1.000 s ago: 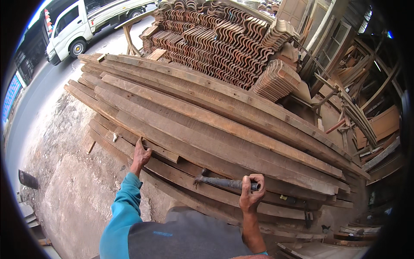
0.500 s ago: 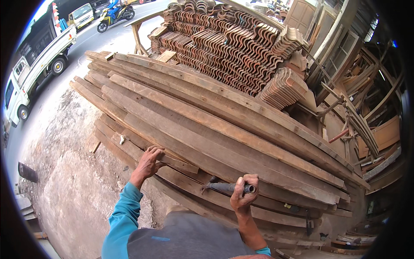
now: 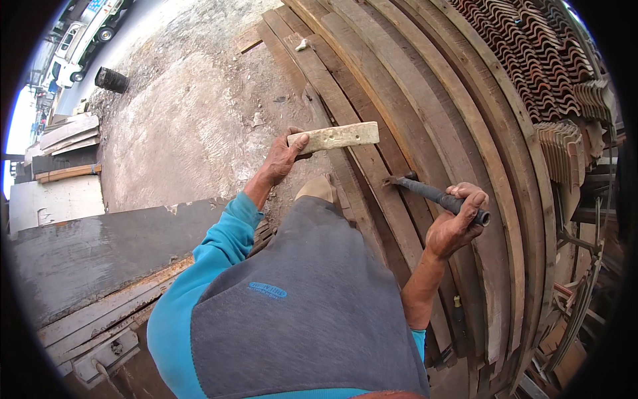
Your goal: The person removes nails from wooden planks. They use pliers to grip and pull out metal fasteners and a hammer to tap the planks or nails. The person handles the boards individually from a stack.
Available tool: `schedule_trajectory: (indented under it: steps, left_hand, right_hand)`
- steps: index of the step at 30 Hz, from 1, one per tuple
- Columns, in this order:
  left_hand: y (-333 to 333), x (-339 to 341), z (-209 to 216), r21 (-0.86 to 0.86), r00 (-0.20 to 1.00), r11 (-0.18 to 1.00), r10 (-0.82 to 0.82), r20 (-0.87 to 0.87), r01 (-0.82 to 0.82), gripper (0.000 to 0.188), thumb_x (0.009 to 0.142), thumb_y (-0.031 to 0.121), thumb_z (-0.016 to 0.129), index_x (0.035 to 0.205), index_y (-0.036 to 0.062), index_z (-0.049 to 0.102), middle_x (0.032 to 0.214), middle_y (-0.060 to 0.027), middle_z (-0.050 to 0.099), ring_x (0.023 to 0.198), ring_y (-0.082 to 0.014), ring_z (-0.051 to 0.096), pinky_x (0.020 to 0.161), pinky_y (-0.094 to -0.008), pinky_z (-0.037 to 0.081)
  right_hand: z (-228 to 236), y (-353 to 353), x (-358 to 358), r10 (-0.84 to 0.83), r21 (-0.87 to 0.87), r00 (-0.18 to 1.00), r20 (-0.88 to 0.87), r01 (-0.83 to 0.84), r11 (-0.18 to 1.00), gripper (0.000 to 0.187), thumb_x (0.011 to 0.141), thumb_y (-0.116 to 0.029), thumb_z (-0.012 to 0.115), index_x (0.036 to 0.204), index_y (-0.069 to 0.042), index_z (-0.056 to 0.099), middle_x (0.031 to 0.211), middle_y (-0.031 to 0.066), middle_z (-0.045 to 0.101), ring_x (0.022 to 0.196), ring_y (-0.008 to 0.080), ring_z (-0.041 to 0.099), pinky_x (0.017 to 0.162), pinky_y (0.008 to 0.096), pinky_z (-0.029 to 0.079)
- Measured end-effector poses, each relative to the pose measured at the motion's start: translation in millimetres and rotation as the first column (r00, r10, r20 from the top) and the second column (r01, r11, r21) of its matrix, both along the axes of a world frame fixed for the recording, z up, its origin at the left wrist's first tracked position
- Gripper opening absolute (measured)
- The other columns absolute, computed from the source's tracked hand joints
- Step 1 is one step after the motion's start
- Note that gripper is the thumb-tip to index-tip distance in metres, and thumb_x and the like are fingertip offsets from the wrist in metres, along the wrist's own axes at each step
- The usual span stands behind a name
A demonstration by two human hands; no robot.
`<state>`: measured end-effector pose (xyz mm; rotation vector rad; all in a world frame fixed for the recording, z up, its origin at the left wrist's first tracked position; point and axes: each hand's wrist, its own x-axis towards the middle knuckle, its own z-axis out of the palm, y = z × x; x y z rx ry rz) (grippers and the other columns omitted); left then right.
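There it was: left grip (image 3: 284, 158) clamped on the pale block (image 3: 339, 136), jutting rightward from it, right grip (image 3: 457, 227) wrapped round the hammer (image 3: 428, 191)! Holding seemed the step; moving either called for steadiness.

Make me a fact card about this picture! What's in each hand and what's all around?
Left hand: grips one end of a short pale wood piece
Right hand: holds a hammer by its dark handle
Beside the person: long brown planks, on the right
Upper right: stacked wavy roof tiles
Upper left: white truck; dark bucket-like container
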<state>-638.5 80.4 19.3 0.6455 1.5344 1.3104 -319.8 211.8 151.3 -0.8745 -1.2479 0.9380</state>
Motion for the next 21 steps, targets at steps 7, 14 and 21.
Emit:
schedule_trajectory:
  steps: [7,14,21]
  left_hand:
    - [-32.0,-30.7,-40.5,-0.056,0.921,0.948,0.318,0.223,-0.314,0.049,0.098,0.034,0.069,0.128,-0.0021,0.053,0.118,-0.0148,0.062,0.1,-0.0188,0.065,0.087,-0.0341,0.06]
    - [-21.2,-62.3,-41.5,-0.188,0.945,0.982,-0.087,-0.314,0.028,0.067,0.072,0.036,0.092,0.117,-0.0002,0.058,0.107,-0.016,0.069,0.1,-0.0281,0.069,0.086,-0.041,0.055]
    - [-12.4,-76.4,-32.2,-0.282,0.654,0.935,-0.353,-0.669,0.216,0.059,0.077,0.044,0.079,0.112,0.0009,0.059,0.097,-0.0235,0.069,0.092,-0.0408,0.067,0.08,-0.0467,0.054]
  right_hand:
    - [68.5,0.2,-63.9,0.475,0.159,0.87,-0.13,-0.455,0.876,0.039,0.105,-0.035,0.054,0.079,-0.009,0.041,0.065,0.0044,0.047,0.057,0.012,0.047,0.051,0.028,0.048]
    - [63.0,31.0,-208.6,0.627,0.08,0.777,-0.066,-0.622,0.779,0.03,0.107,-0.022,0.053,0.083,-0.006,0.046,0.063,0.0048,0.051,0.051,0.0107,0.049,0.05,0.0291,0.049]
    - [57.9,5.1,-274.6,0.636,-0.009,0.771,0.036,-0.636,0.772,0.027,0.104,-0.026,0.057,0.099,0.001,0.054,0.08,0.0071,0.054,0.073,0.0182,0.058,0.065,0.0339,0.053]
